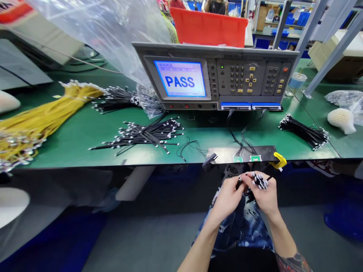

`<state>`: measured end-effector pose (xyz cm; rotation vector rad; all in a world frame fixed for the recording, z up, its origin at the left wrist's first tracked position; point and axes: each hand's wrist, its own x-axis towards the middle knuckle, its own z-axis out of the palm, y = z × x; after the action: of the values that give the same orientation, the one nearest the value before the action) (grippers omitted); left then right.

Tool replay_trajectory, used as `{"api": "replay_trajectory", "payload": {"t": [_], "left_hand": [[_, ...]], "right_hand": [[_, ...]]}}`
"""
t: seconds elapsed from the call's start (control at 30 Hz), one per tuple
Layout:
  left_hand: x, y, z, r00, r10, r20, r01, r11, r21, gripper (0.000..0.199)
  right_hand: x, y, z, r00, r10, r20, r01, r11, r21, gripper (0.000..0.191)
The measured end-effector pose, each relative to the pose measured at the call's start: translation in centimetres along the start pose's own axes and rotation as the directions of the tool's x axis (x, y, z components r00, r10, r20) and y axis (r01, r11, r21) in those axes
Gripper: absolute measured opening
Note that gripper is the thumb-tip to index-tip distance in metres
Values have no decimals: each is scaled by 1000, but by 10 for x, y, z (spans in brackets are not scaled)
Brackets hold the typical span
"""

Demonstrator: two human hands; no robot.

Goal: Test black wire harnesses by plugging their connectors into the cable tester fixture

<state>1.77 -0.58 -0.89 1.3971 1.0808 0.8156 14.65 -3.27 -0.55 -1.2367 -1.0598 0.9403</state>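
A bundle of black cables (260, 181) with white connector ends is in my right hand (266, 196), whose fingers are wrapped round it. My left hand (231, 194) is closed right beside it, thumb and fingertips meeting the right hand. Something black, which looks like a cable, shows between the left fingers; its ends are hidden. Both hands are above my lap, just in front of the bench edge. Beyond them, two small green circuit boards (255, 158) sit on a metal plate (222, 155) at that edge, wired to a cable tester (218, 77) whose screen reads PASS.
Loose black cables (150, 134) lie left of centre on the green bench (76, 147), with a yellow cable bundle (51, 117) further left. Another black bundle (304, 131) rests at right. A yellow clamp handle (280, 161) juts from the edge. A red bin (210, 28) stands behind the tester.
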Motion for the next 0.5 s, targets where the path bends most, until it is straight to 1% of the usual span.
{"api": "replay_trajectory", "payload": {"t": [0.03,0.1,0.17,0.23,0.27,0.33,0.43,0.5], "left_hand": [[0,0,0,1000,0,13,0,1000,1,35],[-2,2,-3,996,-5,89,6,1000,-19,37],[-5,4,-7,982,-13,188,30,996,-89,34],[-8,3,-11,971,-26,237,67,984,-165,35],[-10,1,-12,973,-40,228,86,977,-195,37],[-13,-5,-13,983,-82,166,122,962,-246,41],[-15,-12,-14,990,-143,12,138,933,-333,41],[-15,-15,-16,981,-170,-97,118,911,-395,41]], "right_hand": [[-1,1,3,1000,-12,-29,12,1000,0,24],[-2,4,4,995,-9,-100,13,999,35,25],[2,6,0,982,33,-185,-8,991,132,28],[7,8,-6,966,84,-244,-21,968,251,32],[10,9,-9,961,104,-256,-23,953,301,33],[15,13,-14,954,131,-268,-24,929,369,35],[20,19,-18,939,164,-302,-31,915,402,37],[22,23,-19,932,180,-315,-44,917,396,36]]}}
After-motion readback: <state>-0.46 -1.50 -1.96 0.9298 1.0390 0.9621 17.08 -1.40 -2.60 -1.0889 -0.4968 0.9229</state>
